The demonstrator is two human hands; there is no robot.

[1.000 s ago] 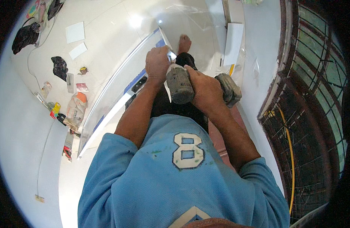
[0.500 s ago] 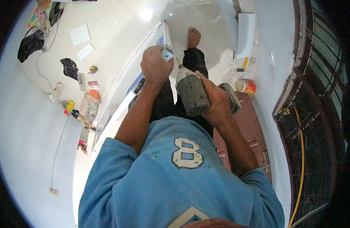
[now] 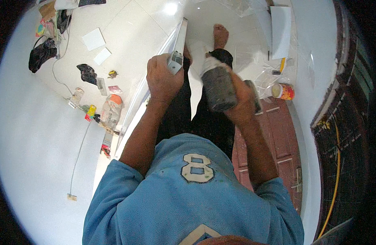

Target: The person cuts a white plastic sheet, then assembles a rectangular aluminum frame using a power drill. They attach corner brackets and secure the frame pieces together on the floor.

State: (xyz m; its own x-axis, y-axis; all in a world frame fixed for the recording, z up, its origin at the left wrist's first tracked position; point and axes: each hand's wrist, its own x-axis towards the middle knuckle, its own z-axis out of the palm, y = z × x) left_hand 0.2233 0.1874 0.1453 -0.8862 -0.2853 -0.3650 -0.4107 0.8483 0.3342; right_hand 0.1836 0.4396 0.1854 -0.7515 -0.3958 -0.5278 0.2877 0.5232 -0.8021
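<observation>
My left hand (image 3: 162, 79) is closed round the end of a pale metal profile (image 3: 175, 64), whose open hollow end faces up. The profile stretches away past my hand, beside a long white-framed panel (image 3: 135, 92) that slants down to the left. My right hand (image 3: 244, 98) grips a dark, worn cordless drill (image 3: 219, 90) with a whitish front. Its nose points away from me, a little right of the profile and apart from it. Motion blurs the drill's tip, so any bit there is unclear. Fingers of the right hand are partly hidden behind the drill body.
My bare foot (image 3: 221, 36) stands on the tiled floor. To the left lie a tape measure (image 3: 113, 74), white sheets (image 3: 93, 38), black bags (image 3: 43, 56) and an orange-and-white sack (image 3: 112, 110). A tin (image 3: 282, 91) stands at right by a brown door (image 3: 266, 141).
The drill has moved right, away from the profile's end, and its nose has swung to the left. The profile's end has tilted in my left hand. The whole view has shifted slightly.
</observation>
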